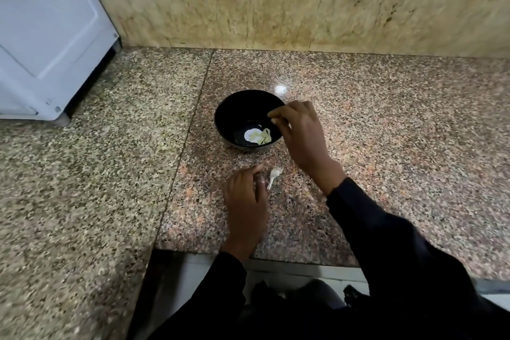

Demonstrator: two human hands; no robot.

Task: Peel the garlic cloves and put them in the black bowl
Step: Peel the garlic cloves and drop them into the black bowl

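Biggest risk here, I'd say, is the clove missing the black bowl; the right hand is over the bowl's right rim rather than the middle, so anything let go from those fingertips could clip the edge and bounce onto the tabletop; honestly I can't tell whether it's pinching a clove or not, the fingertips are curled together at the rim and whatever is between them is too small to make out. Second worry: the papery garlic skin lying just beside the left hand could get swept along or mixed up with the good stuff; there's already some pale peeled garlic in the bottom of the bowl, and skin landing in there means picking it out later.

Pose-wise: the right arm reaches forward from the lower right, wrist bent, fingers drooping down over the bowl; the left hand sits low on the tabletop in front of the bowl, fingers loosely curled with the tips near the skin; can't tell if it's gripping anything, looks more like resting.
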